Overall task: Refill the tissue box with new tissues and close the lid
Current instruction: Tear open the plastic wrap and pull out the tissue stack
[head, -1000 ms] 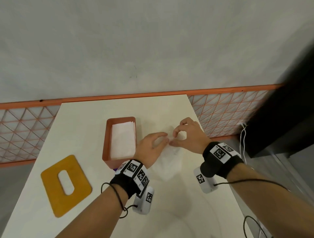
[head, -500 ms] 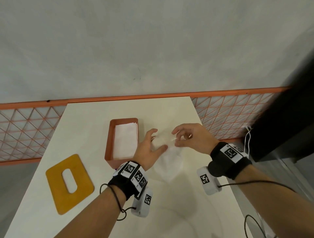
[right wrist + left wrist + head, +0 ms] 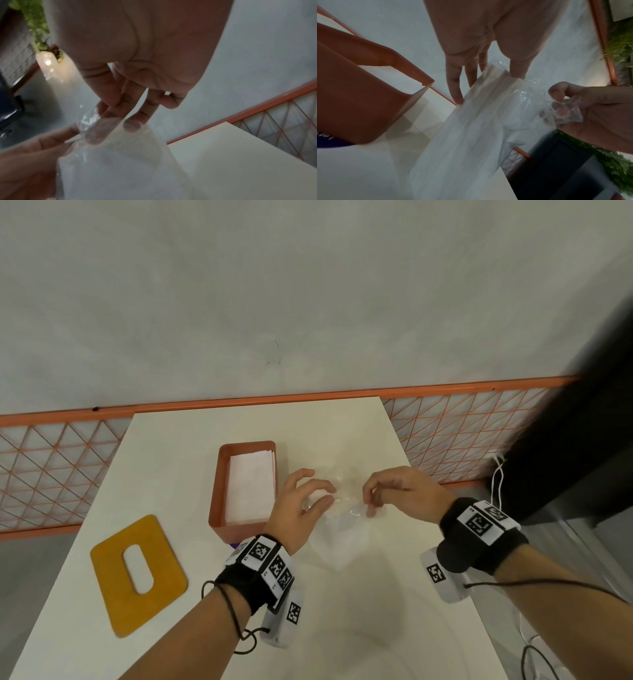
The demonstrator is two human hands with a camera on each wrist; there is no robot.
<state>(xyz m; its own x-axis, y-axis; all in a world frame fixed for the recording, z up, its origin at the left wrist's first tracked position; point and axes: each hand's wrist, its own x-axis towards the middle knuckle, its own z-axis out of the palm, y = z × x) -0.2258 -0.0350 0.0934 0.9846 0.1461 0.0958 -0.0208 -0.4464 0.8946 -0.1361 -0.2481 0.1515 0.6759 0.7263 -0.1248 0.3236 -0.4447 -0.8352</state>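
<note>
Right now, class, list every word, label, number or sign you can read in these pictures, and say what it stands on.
No text can be read in full.
Purple label under the orange tissue box: white letters, cut off and blurred, unreadable.
Wristband markers: black-and-white square codes, no words.
Yellow lid: no text.

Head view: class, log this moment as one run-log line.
left hand grips tissue pack | right hand pinches wrapper | tissue box open | lid off

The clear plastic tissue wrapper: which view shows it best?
Left wrist: the clear plastic tissue wrapper shows along its length, with both hands pulling its top open. The head view shows it small and faint; the right wrist view shows only its blurred top.
</note>
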